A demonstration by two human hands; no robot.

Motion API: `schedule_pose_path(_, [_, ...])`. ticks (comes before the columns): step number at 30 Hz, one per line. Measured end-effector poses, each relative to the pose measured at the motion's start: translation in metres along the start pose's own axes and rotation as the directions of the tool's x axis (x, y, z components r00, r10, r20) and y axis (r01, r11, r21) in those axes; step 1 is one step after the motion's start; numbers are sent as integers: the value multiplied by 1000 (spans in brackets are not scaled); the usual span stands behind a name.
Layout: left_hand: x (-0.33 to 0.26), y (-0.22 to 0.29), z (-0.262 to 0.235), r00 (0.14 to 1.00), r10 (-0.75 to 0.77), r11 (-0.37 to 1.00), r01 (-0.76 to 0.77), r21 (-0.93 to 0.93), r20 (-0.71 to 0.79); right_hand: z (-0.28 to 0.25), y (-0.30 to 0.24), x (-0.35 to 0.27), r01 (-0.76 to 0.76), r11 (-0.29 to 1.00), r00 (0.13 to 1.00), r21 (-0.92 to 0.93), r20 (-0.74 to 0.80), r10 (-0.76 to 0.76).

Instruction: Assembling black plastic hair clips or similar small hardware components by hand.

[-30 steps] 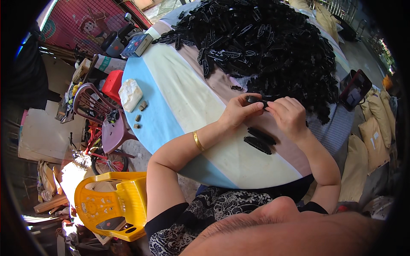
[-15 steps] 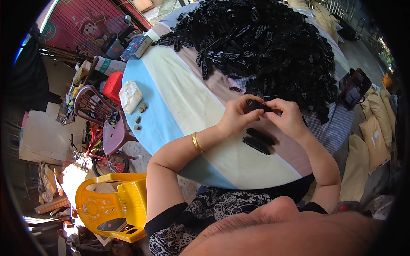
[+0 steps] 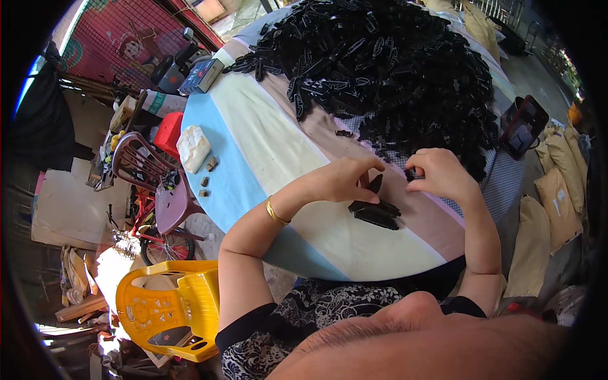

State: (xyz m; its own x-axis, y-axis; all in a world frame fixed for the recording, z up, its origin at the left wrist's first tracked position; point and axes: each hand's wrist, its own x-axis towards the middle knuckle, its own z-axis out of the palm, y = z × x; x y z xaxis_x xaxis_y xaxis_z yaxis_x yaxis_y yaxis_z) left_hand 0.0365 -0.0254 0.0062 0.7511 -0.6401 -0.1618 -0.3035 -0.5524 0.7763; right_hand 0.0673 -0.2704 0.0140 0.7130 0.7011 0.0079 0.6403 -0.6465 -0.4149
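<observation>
My left hand (image 3: 347, 180) is low over the table, thumb and fingers pinching a black elongated plastic piece (image 3: 375, 184) that stands tilted. Just below it, several finished-looking black pieces (image 3: 376, 217) lie side by side on the striped cloth, touching or nearly so. To the right, at the near edge of the big pile, my right hand (image 3: 440, 174) has its fingers curled toward the thumb. A small black plastic piece (image 3: 413, 173) shows between them, mostly hidden. The large heap of black plastic pieces (image 3: 380, 69) covers the table's far side.
A striped cloth (image 3: 266, 136) covers the round table. At its left lie a white bag (image 3: 192, 149), small brownish blocks (image 3: 211, 164) and a blue box (image 3: 201, 76). A phone on a stand (image 3: 524, 128) is at the right. Yellow (image 3: 168, 304) and purple chairs (image 3: 171, 202) stand left.
My hands have come apart. The left moved down and left with a black piece toward those on the cloth; the right moved slightly right, beside the heap.
</observation>
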Motion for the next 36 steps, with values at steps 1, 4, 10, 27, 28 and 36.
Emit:
schedule_pose_path(1, [3,1,-1,1000,3,1000,-4,3,5,4,2,-1,-5,1000,1000,1,-4,5])
schedule_pose_path(4, [26,-1,-4,979,75,987,-46,153,-191,23,13,1,33,990,989,-138,-140,-52])
schedule_pose_path(10, [114,-17,-23,655,382,826,76,559,-653,29,19,14,137,986,919,-95,-359,-162])
schedule_pose_path(27, [40,-20,20,974,-39,501,-175,-848,-224,37,-7,17,270,823,725,500,-668,168])
schedule_pose_path(28, [38,-22,24,977,-21,480,-176,-860,-212,39,-7,18,288,821,721,493,-676,153])
schedule_pose_path(36, [37,-25,28,959,-98,464,-193,-865,-266,34,-14,21,366,928,581,69,-796,-170])
